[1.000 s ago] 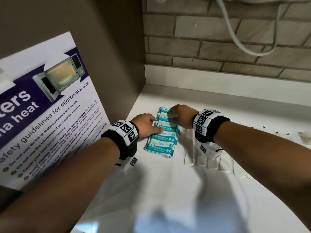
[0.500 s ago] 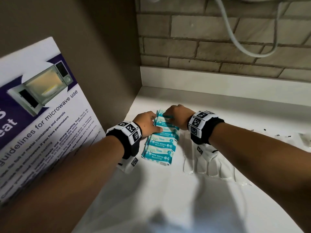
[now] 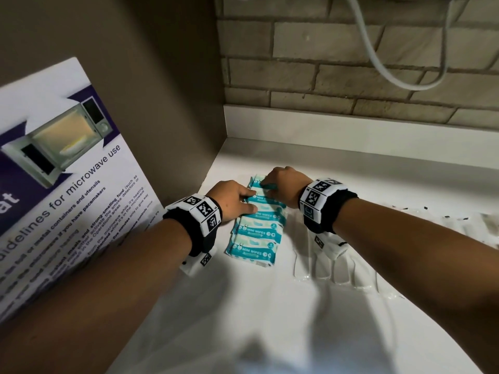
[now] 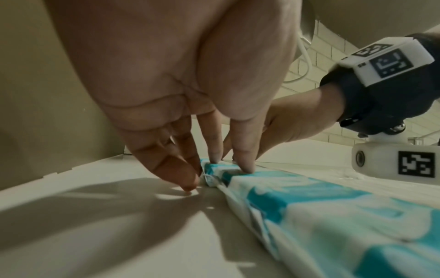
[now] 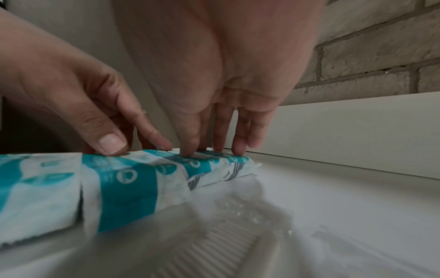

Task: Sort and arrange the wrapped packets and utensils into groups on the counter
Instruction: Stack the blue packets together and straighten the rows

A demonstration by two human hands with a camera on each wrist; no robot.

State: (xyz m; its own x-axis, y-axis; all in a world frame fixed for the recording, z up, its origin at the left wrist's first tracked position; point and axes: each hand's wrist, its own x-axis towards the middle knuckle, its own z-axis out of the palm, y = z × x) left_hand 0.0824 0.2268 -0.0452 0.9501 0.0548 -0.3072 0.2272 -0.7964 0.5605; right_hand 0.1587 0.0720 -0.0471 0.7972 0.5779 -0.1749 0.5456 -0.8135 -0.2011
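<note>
A row of several teal-and-white mini wipes packets (image 3: 253, 233) lies overlapped on the white counter (image 3: 270, 319), running away from me. My left hand (image 3: 235, 201) is at the row's left edge, its straight fingers (image 4: 243, 159) touching the top and side of a far packet (image 4: 333, 216). My right hand (image 3: 280, 184) is over the far end, and its straight fingertips (image 5: 190, 150) press down on the last packets (image 5: 123, 184). Clear-wrapped white utensils (image 3: 337, 271) lie side by side just right of the row, under my right wrist.
A brown side panel with a microwave safety poster (image 3: 67, 184) closes off the left. A white upstand (image 3: 351, 136) and brick wall with a hanging cable (image 3: 378, 63) stand behind. More clear wrappers (image 3: 472, 228) lie at the far right.
Both hands stay on the far end of the packet row. The right hand has edged slightly farther along it. The head view has shifted a little.
</note>
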